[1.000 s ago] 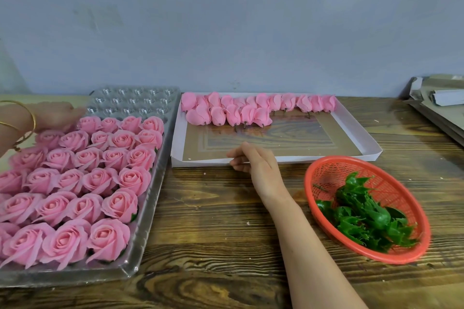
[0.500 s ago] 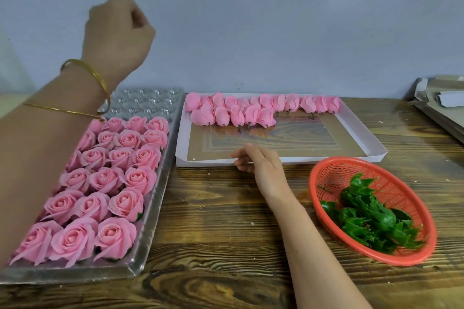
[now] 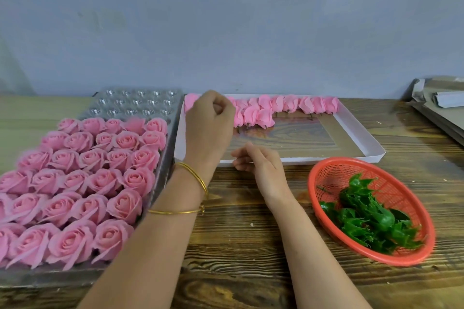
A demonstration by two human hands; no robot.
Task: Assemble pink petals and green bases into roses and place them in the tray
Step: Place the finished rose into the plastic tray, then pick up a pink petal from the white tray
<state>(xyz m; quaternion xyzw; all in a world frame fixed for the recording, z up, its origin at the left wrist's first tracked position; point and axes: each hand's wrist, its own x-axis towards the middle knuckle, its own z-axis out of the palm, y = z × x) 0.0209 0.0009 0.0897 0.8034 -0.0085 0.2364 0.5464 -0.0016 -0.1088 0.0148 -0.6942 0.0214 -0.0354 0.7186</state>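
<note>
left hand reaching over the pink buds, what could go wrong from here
The left hand hovers over the crowded row of pink buds in the white box; pulling one could drag or crush its neighbours. Its forearm crosses close to the finished roses in the clear tray, so a low swing back might knock the nearest ones.

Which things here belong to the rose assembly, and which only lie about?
For the job: pink petals in the white box; green bases in the red basket; clear tray of finished roses.

Lying about: cardboard pieces at far right.
</note>
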